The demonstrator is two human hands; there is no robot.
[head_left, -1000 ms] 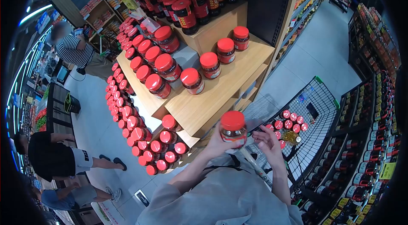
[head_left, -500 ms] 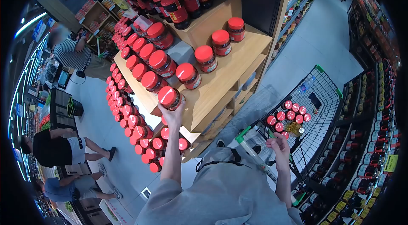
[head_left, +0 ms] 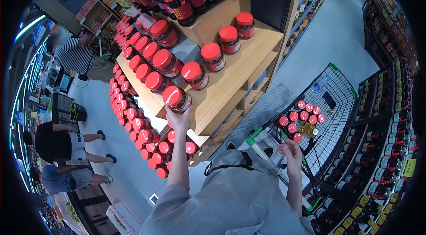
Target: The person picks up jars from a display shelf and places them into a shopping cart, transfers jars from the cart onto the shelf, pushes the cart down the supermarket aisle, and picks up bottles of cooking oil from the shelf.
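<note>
Ahead, red-lidded jar (head_left: 176, 97), in left hand (head_left: 179, 120)

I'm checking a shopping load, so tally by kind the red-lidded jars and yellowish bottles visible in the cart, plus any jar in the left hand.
Red-lidded jars in the cart: 10 visible lids
Yellowish bottle in the cart: 1
Red-lidded jar in the left hand: 1
Total: 12

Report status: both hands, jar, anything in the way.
Left hand gripping red-lidded jar at wooden shelf. Right hand by cart, no item visible. Neighbouring jars close; nothing plainly blocking.
</note>
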